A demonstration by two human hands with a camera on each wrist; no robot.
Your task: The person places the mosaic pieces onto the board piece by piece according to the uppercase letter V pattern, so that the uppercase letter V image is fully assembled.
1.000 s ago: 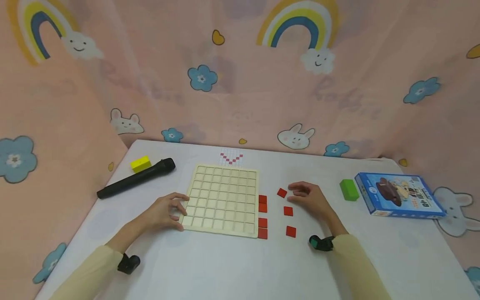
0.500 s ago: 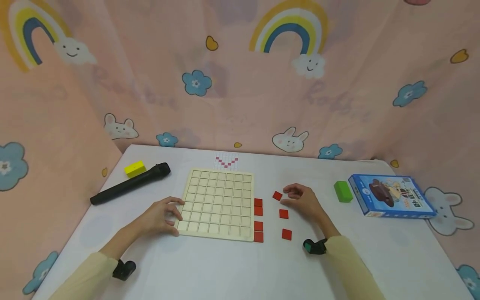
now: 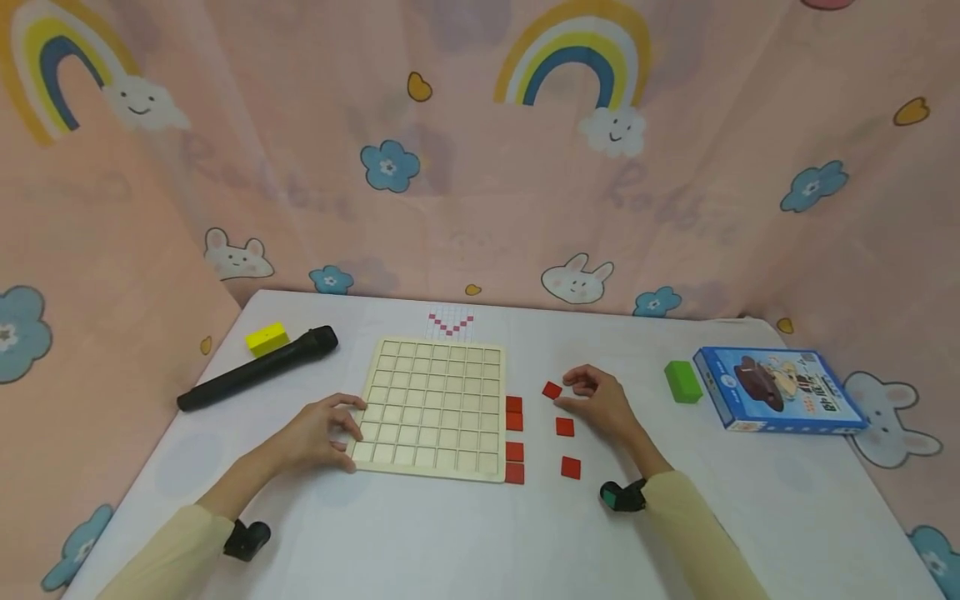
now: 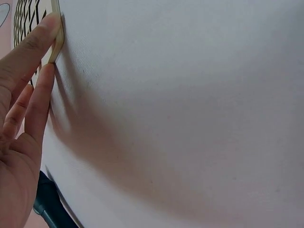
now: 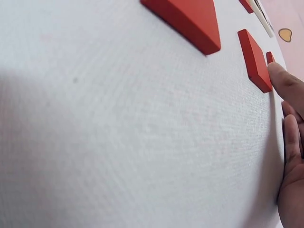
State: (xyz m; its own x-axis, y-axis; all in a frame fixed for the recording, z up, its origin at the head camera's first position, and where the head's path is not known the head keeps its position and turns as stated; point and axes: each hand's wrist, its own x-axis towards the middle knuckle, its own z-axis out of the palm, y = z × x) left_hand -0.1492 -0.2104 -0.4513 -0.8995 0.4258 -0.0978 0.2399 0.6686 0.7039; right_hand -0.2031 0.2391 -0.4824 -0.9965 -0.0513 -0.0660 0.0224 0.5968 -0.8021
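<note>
A cream board (image 3: 431,408) with a grid of square recesses lies on the white table in the head view. My left hand (image 3: 322,435) rests at its near left side, thumb by the corner and fingers along the edge. The left wrist view shows those fairly straight fingers touching the board's edge (image 4: 56,45). My right hand (image 3: 600,400) is beside a tilted red square tile (image 3: 552,390), thumb tip right at its corner, fingers loosely bent. Two more loose red tiles, a middle one (image 3: 565,427) and a nearer one (image 3: 571,468), lie closer to me.
Several red tiles (image 3: 514,452) line the board's right edge. A small grid card (image 3: 450,322) with a pink V pattern lies behind the board. At left are a black microphone (image 3: 258,368) and yellow block (image 3: 267,340); at right, a green block (image 3: 683,382) and blue box (image 3: 780,390).
The head view has shifted slightly. My right thumb has moved left, up to the farthest loose red tile. My left hand has stayed at the board's edge.
</note>
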